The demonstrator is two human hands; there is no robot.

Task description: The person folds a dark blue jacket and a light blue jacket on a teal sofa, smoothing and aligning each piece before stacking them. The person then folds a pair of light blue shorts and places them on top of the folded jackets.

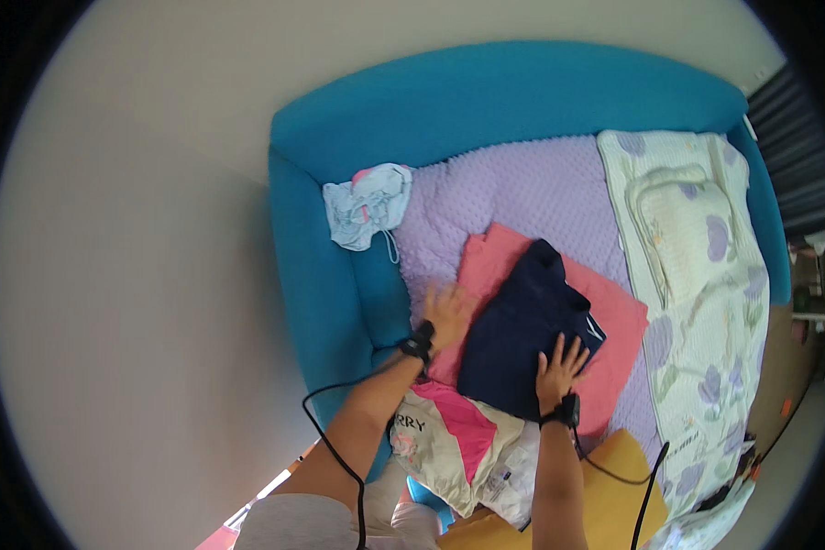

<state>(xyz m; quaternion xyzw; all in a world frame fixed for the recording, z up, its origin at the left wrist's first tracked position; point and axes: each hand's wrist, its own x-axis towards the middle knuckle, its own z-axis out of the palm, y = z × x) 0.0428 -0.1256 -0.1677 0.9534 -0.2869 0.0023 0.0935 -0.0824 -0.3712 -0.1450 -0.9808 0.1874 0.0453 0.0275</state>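
A dark navy garment (515, 337), folded into a rough rectangle, lies on a larger spread of coral-pink cloth (615, 330). My right hand (560, 375) rests flat on the navy garment near its lower right edge, fingers apart. Over the left part of the coral cloth is my left hand (447, 313), blurred, with its fingers spread and nothing in it; whether it touches the cloth I cannot tell. Just below the navy garment sits a cream and hot-pink printed garment (454, 440). A clear plastic bag (512, 481) lies beside it.
A teal sofa (509, 86) surrounds a lilac dimpled blanket (522, 182). Light-blue clothing (371, 206) with a cord lies at the left armrest. At right are a floral quilted mat (701, 385) and matching pillow (687, 227). Yellow fabric (612, 488) is near me. Black cables (344, 460) trail from both wrists.
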